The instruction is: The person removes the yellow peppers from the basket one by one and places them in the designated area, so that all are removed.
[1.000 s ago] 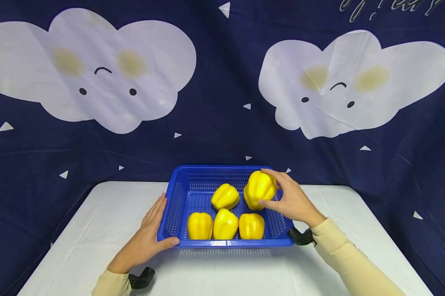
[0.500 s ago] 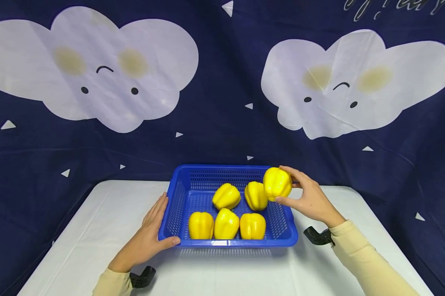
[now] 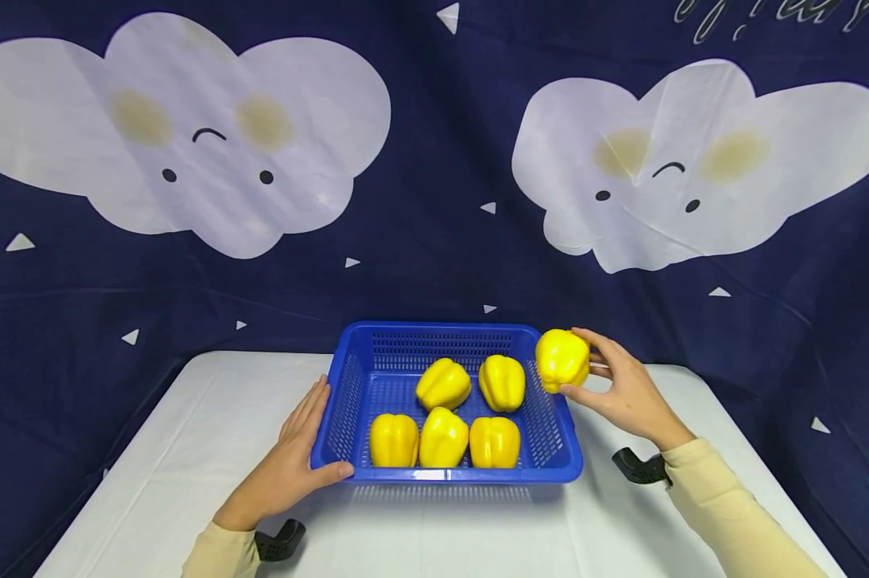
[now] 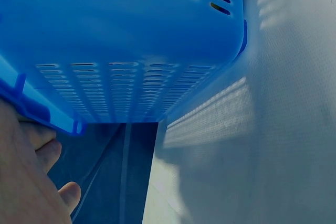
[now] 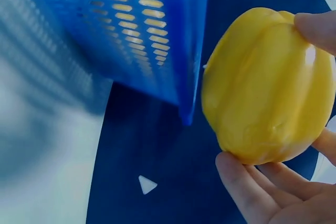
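My right hand [image 3: 632, 397] grips a yellow bell pepper [image 3: 562, 360] between thumb and fingers, beside the right rim of a blue plastic basket [image 3: 448, 475]. In the right wrist view the pepper [image 5: 268, 87] is held apart from the basket's wall [image 5: 142, 35]. My left hand [image 3: 290, 457] rests along the basket's left side, thumb on the front rim and fingers straight. The left wrist view shows part of that hand [image 4: 26, 171] at the rim. Inside the basket lie several yellow bell peppers: a front row including a middle pepper [image 3: 444, 437], and two behind, including a right one [image 3: 502, 384].
The basket stands on a white-covered table [image 3: 188, 449]. Behind it hangs a dark blue cloth [image 3: 434, 241] printed with white clouds and small triangles. A black wrist device [image 3: 639, 466] sits below the right hand, another device [image 3: 280, 540] below the left.
My right hand has carried the held pepper rightward, from over the basket's back right to outside its right rim. The pepper behind it is now fully visible. My left hand stays put.
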The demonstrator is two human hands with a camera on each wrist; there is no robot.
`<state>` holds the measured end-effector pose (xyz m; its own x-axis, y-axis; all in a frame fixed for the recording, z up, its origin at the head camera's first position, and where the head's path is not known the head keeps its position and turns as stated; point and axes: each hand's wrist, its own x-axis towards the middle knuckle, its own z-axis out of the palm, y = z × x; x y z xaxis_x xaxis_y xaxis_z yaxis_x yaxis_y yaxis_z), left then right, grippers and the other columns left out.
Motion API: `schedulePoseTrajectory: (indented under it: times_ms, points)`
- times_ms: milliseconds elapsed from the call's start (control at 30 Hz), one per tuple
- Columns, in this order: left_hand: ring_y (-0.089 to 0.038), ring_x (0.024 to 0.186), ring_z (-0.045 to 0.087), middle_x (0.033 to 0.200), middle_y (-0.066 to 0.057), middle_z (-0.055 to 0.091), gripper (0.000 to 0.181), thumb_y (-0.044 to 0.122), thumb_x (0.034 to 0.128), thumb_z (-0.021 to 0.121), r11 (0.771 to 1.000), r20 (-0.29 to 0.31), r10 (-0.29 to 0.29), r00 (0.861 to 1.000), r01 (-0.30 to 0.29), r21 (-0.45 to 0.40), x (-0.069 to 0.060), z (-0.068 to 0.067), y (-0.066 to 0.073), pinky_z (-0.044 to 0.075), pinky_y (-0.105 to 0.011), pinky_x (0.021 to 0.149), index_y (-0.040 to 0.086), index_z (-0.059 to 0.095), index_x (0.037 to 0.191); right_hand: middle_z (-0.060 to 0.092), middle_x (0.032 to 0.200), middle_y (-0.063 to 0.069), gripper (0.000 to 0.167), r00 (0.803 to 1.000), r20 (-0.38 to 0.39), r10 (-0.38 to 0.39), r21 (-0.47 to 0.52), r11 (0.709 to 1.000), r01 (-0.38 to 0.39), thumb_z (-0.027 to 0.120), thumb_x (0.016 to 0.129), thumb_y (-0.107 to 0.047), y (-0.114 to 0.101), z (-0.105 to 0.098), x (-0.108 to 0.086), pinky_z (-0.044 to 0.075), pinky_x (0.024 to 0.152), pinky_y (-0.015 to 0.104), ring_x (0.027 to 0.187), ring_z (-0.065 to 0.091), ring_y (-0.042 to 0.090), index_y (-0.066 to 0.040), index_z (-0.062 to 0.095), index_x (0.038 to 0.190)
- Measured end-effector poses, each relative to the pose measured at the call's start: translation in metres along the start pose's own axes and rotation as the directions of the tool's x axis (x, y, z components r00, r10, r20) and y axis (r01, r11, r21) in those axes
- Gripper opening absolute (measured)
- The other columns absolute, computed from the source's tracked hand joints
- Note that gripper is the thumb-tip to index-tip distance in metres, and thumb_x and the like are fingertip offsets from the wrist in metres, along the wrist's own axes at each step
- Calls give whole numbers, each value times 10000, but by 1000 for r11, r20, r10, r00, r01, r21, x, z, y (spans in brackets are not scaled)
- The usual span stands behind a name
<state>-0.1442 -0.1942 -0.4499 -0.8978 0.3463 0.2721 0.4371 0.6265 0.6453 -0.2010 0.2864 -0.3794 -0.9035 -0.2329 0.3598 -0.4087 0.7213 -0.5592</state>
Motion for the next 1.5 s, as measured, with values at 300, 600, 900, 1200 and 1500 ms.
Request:
schedulePoseTrajectory:
  times_ms: [300,600,900,1200,1500]
  points:
    - [-381,1529,12,1686,-121,-25,1123,348,824,805,1000,-1,-3,1000,3,3,0,0,0,104,-714,1134,10,73,1606,471,1430,205,832,998,-53,-19,2,1000,19,832,838,-213,16,-1,-5,509,933,507,1168,571,390,-53,378,1517]
    - [-402,1524,17,1684,-136,-23,1121,338,826,807,1000,0,2,1000,-2,-1,0,0,0,103,-721,1129,11,72,1606,462,1422,227,865,995,-86,-40,25,999,43,846,782,-66,31,-1,-7,505,954,261,1199,570,456,14,361,1494]
    - [-379,1530,4,1685,-130,-29,1117,332,830,805,1000,4,2,1000,-2,-9,0,0,1,95,-721,1130,14,69,1607,416,1449,262,878,997,-55,-46,77,996,50,810,792,-6,52,3,-8,466,995,208,1242,523,503,34,299,1504]
    - [-419,1520,25,1685,-133,-26,1119,322,825,810,1000,2,11,1000,-11,-9,0,0,1,103,-721,1130,9,71,1606,353,1489,271,909,1000,22,-18,151,988,15,775,772,72,69,11,-11,445,1034,311,1296,446,528,35,248,1513]
    - [-382,1529,8,1687,-102,-40,1122,329,828,809,1000,5,-1,1000,1,-11,0,0,1,101,-715,1134,16,66,1608,286,1533,273,926,991,123,46,197,978,-70,780,799,35,81,16,-14,378,1032,651,1337,381,567,10,204,1523]
